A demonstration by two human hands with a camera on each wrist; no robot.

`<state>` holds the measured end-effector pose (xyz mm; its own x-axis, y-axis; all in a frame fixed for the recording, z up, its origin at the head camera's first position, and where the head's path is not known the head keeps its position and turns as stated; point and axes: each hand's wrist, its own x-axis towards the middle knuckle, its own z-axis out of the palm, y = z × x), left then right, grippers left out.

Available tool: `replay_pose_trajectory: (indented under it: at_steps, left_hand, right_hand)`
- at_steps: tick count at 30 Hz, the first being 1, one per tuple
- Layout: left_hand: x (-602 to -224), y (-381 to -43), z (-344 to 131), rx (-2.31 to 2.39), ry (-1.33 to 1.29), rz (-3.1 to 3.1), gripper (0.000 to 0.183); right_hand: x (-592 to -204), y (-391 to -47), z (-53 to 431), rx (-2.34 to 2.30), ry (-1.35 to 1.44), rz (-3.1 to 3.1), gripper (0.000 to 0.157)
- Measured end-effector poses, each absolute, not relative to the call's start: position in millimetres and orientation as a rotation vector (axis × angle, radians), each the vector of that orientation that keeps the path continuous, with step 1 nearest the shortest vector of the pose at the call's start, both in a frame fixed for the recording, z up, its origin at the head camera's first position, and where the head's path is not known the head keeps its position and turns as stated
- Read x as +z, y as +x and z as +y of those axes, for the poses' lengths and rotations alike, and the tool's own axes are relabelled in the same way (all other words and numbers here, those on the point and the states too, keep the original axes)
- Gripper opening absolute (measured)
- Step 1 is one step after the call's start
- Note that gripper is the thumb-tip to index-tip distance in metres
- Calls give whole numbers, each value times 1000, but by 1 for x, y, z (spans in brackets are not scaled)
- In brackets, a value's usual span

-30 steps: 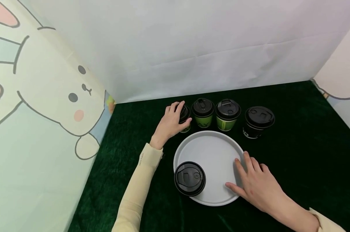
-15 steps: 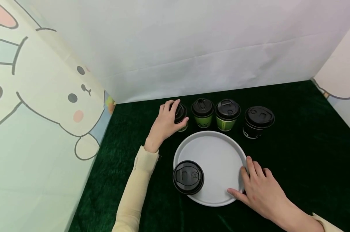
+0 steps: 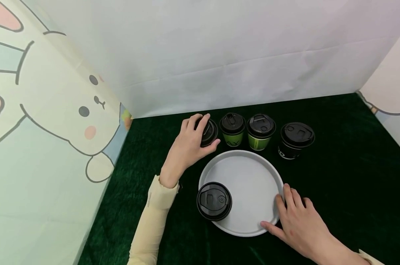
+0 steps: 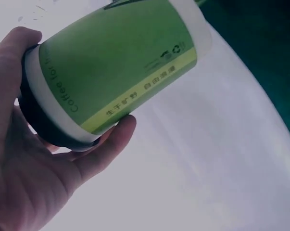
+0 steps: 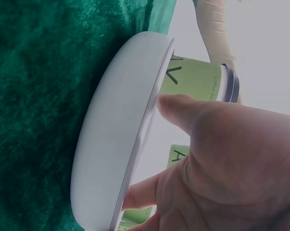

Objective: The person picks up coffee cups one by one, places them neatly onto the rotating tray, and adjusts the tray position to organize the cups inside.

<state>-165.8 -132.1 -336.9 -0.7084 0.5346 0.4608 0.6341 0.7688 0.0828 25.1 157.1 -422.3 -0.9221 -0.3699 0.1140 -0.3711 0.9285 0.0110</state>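
Observation:
In the head view my left hand (image 3: 190, 143) holds a green paper coffee cup by its black lid (image 3: 209, 133), at the left end of a row of cups. The left wrist view shows thumb and fingers round the lid end of this coffee cup (image 4: 120, 62), tilted across the picture. My right hand (image 3: 300, 224) rests at the right rim of a round light grey tray (image 3: 249, 191), thumb and fingertips over the edge. Another lidded coffee cup (image 3: 214, 201) stands at the tray's left side; its green body (image 5: 193, 79) shows in the right wrist view.
Behind the tray stand two green lidded cups, one on the left (image 3: 232, 129) and one on the right (image 3: 261, 131), then a black cup (image 3: 296, 140) farther right. Dark green cloth (image 3: 345, 176) covers the table. A white backdrop (image 3: 239, 55) rises behind, with a rabbit-print panel (image 3: 60, 121) at left.
My left hand has taken hold of the leftmost cup; its lid now looks larger and nearer the camera. My right hand has moved outward and toward me along the tray's rim.

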Motion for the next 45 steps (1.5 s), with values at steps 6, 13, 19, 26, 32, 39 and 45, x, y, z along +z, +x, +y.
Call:
replay_pose_trajectory:
  at_steps: [6,13,19,26,32,39,45]
  left_hand:
    - [-319,-140,-124,-275,-941,-2537,75]
    - [-304,-113,-109,-299,-1106,-2457,74]
    - [-301,-93,-94,-236,-1229,-2423,74]
    - [-301,-77,-82,-150,-1355,-2417,73]
    - [-304,-72,-74,-97,-1438,-2388,72]
    - [-313,-63,-66,-49,-1534,-2354,70]
    - [-315,-46,-63,-12,-1638,-2421,69]
  right_hand:
    - [-421,28,157,-10,568,-3005,93]
    - [-405,19,164,2,537,-3092,75]
    - [-390,-1,174,5,549,-2978,74]
    - [-380,-28,182,74,521,-2846,80]
    - [-369,-49,183,133,520,-2780,67]
    - [-362,-61,180,163,549,-2753,68]
    - [-355,-67,178,220,515,-2747,67]
